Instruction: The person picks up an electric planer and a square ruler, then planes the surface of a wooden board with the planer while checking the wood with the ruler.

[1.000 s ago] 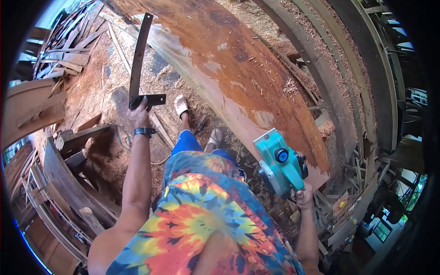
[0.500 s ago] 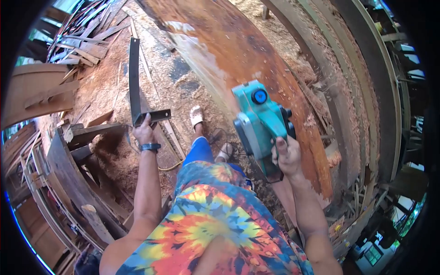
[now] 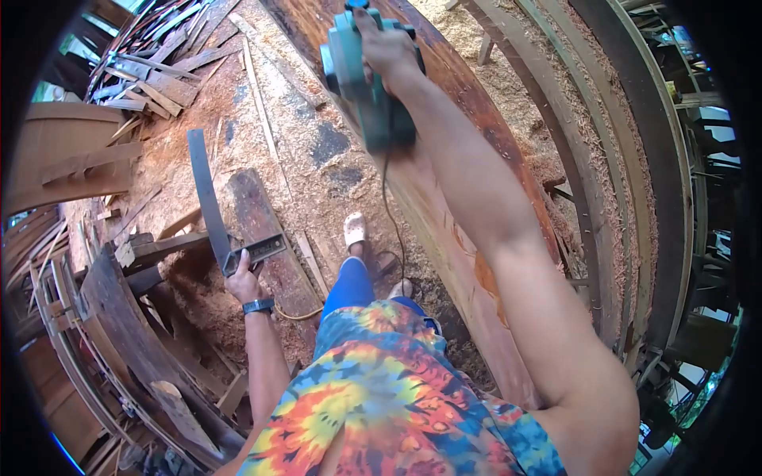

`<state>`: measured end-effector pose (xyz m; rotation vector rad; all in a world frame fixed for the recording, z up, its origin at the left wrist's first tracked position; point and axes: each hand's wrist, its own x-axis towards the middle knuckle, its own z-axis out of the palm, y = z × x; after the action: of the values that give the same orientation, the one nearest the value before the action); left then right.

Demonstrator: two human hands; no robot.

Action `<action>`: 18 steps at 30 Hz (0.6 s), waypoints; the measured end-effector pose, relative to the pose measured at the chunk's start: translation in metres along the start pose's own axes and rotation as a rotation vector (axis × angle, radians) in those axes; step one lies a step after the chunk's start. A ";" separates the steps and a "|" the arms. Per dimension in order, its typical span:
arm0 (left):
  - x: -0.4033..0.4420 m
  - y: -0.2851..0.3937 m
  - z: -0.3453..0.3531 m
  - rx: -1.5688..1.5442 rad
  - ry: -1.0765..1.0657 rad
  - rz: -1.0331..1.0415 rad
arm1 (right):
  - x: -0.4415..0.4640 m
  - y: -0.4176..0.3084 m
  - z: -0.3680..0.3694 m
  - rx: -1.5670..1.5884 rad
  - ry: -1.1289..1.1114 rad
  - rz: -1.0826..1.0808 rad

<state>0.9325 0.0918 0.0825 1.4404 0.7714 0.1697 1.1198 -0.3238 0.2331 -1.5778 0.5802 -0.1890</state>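
Note:
My right hand is wrapped around the top handle of a teal electric planer. The planer is over the left edge of a long reddish-brown wooden slab, far out at the end of my stretched arm; its sole is hidden, so I cannot tell if it touches the wood. A dark power cord trails down from its rear end. In my left hand is a metal try square, gripped near its corner, with the long blade pointing away from me.
Wood shavings cover the ground around my feet. A loose plank lies beyond the square. Curved boards run along the right, and scrap wood is heaped at the upper left. More timber stands at the lower left.
My right hand has pushed the planer forward and left, away from my body, along the slab. The square in my left hand has dropped a little nearer and tilted left.

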 end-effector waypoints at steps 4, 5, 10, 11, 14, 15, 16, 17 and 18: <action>0.004 0.021 -0.001 -0.056 -0.023 0.006 | 0.077 -0.003 0.021 0.165 -0.158 -0.041; 0.006 0.023 -0.003 -0.052 -0.017 0.009 | 0.092 0.005 0.024 0.216 -0.209 -0.054; 0.012 0.020 -0.017 -0.043 -0.021 0.050 | 0.033 0.005 0.003 0.218 -0.297 -0.137; 0.012 0.019 -0.018 -0.029 -0.030 0.062 | 0.002 0.010 -0.008 0.172 -0.270 -0.123; -0.002 0.018 -0.011 -0.024 -0.048 0.043 | -0.107 0.030 -0.051 0.140 -0.274 -0.029; -0.010 0.018 -0.009 -0.022 -0.058 0.035 | -0.143 0.043 -0.069 0.150 -0.288 0.010; -0.019 0.018 -0.006 -0.057 -0.070 0.013 | -0.184 0.051 -0.087 0.145 -0.287 0.049; -0.026 0.013 -0.005 -0.050 -0.079 0.028 | -0.223 0.063 -0.105 0.120 -0.276 0.050; -0.032 0.006 -0.004 -0.042 -0.089 0.044 | -0.262 0.075 -0.124 0.131 -0.266 0.042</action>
<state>0.9080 0.0791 0.1000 1.4165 0.6604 0.1532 0.8205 -0.3091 0.2318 -1.4337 0.3850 0.0153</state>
